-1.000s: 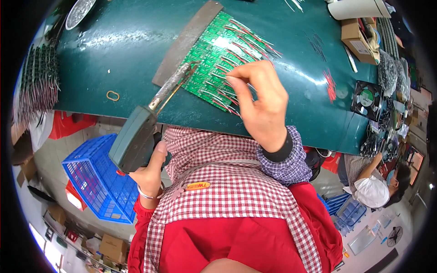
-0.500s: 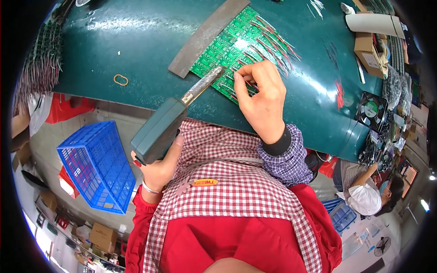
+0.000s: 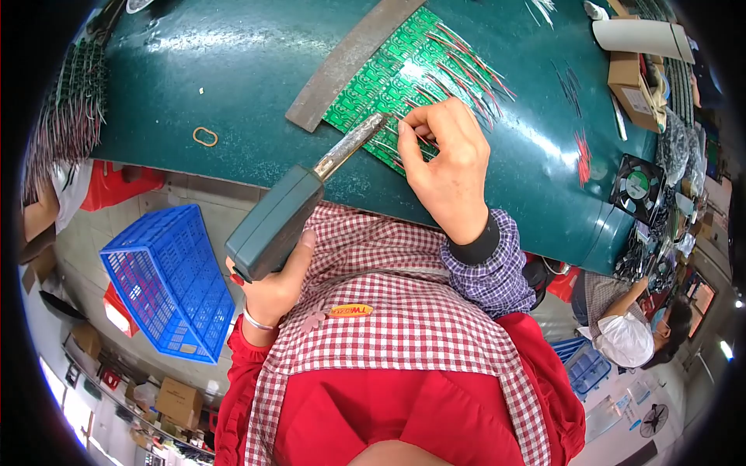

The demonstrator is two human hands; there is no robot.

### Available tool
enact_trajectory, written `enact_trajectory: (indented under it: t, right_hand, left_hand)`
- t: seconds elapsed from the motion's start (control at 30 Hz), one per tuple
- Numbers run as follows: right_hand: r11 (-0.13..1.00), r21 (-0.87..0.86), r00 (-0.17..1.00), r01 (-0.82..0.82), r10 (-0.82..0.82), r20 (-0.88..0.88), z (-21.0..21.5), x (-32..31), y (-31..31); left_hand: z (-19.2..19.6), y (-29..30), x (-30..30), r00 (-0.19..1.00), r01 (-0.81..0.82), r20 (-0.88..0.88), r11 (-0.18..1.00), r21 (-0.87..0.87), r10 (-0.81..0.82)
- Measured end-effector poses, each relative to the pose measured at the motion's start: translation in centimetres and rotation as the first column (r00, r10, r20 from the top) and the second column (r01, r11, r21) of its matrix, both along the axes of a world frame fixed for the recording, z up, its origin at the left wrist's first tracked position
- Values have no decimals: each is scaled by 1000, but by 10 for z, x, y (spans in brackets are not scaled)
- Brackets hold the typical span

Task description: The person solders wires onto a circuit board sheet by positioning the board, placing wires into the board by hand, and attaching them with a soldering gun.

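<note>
My left hand (image 3: 278,293) is wrapped round the dark green body of a soldering gun (image 3: 273,224). Its metal barrel slants up to the right, and the tip meets the near part of a green circuit board panel (image 3: 381,58). Beside that tip, my right hand (image 3: 454,167) pinches a thin wire (image 3: 401,121) between thumb and forefinger, its end close to the board. Several red, black and white wires (image 3: 474,74) stick out from the panel's right side. A flat grey metal bar (image 3: 346,62) lies along its left edge.
The green tabletop (image 3: 194,70) carries a rubber band (image 3: 205,137), loose red wires (image 3: 583,159), a fan (image 3: 637,186) and a cardboard box (image 3: 633,93). Bundles of wired boards (image 3: 66,109) hang at left. A blue crate (image 3: 167,283) stands below; a co-worker (image 3: 622,338) sits at right.
Both hands, the soldering gun and the wire stay in nearly the same place at the board. The whole view has shifted very slightly.
</note>
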State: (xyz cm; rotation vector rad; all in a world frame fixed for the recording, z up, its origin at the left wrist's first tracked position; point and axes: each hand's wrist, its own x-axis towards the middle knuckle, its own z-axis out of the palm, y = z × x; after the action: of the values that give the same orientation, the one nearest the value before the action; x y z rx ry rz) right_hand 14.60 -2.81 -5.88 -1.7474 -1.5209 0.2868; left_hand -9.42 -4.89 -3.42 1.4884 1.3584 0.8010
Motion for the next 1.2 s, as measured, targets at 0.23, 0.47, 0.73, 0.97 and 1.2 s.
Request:
enact_trajectory:
  t: [0.23,0.47,0.73,0.97,1.2]
  right_hand:
    - [1000,-1,1000,-5,5,11,0,1,1]
    - [1000,-3,1000,-3,3,15,1,0,2]
    - [1000,1,1000,13,-13,-7,0,0,2]
    - [999,46,997,-18,15,70,6,7,0]
    - [960,105,951,260,-274,146,22,92,-33]
  left_hand:
    - [2,-4,-3,999,16,52,1000,5,-16]
    - [-4,-9,-8,994,-55,95,998,-41,59]
    - [-2,-7,-4,995,-47,82,999,-26,49]
    - [-5,-6,5,980,-169,100,985,-18,170]
    - [19,3,12,983,-165,58,976,-142,175]
